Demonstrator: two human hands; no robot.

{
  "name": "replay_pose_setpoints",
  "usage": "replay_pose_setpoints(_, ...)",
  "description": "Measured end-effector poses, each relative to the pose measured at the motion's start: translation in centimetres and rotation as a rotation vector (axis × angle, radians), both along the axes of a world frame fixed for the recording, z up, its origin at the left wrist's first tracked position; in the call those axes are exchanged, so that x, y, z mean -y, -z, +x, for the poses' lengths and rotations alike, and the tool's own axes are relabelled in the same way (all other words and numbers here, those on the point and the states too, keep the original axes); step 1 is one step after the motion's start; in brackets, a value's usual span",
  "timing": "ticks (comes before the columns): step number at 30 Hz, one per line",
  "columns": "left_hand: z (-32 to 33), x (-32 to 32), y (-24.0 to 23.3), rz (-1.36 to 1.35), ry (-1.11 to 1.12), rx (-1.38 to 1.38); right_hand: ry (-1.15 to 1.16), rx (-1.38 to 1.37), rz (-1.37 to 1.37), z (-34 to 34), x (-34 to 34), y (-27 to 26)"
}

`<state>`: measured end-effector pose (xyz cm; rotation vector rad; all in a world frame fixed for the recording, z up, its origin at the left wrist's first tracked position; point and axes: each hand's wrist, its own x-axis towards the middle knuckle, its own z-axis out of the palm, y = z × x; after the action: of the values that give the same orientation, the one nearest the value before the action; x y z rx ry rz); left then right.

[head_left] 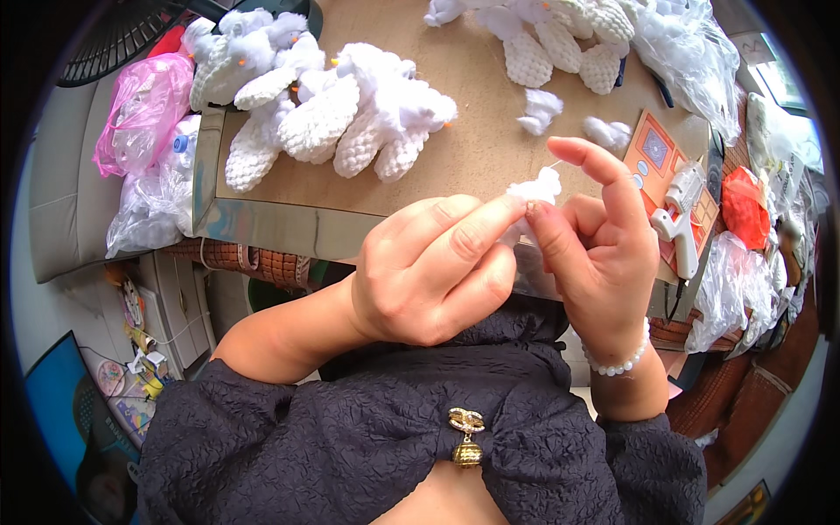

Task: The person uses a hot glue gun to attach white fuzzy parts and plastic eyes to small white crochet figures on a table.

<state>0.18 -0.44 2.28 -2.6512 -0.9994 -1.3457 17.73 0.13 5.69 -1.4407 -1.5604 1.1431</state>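
My left hand (440, 269) and my right hand (590, 236) meet at the table's near edge. Between their fingertips they pinch a small white fluffy piece (539, 186); its exact shape is partly hidden by the fingers. A thin white strand shows beside my raised right index finger. Loose tufts of white stuffing (541, 111) lie beyond the hands. Several white crocheted pieces with fluffy tops and small orange tips (321, 125) lie together at the left of the table, and more white crocheted pieces (528, 59) are at the far side.
A white glue gun (682, 210) rests on an orange patterned mat (656, 147) at the table's right. Clear plastic bags (695, 59) stand at the far right corner. A pink plastic bag (147, 108) is beside the table's left edge, under a black fan (118, 42).
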Motion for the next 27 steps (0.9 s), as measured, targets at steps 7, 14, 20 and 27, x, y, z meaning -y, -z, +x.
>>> replay_pose_setpoints(7,-0.4,0.1,0.5,-0.116,0.001,0.057,-0.052,-0.387,-0.132,1.5,0.8,-1.1)
replay_pose_setpoints(14,0.0,0.0,0.7,-0.473,0.012,0.311,-0.195,-0.343,0.509,5.1,0.0,-0.1)
replay_pose_setpoints(20,1.0,0.9,-0.4,-1.286,0.083,0.880,0.192,1.096,0.295,14.9,1.1,3.1)
replay_pose_setpoints(27,2.0,0.9,-0.4,-1.278,0.099,0.872,0.230,1.194,0.224,16.7,2.5,5.5)
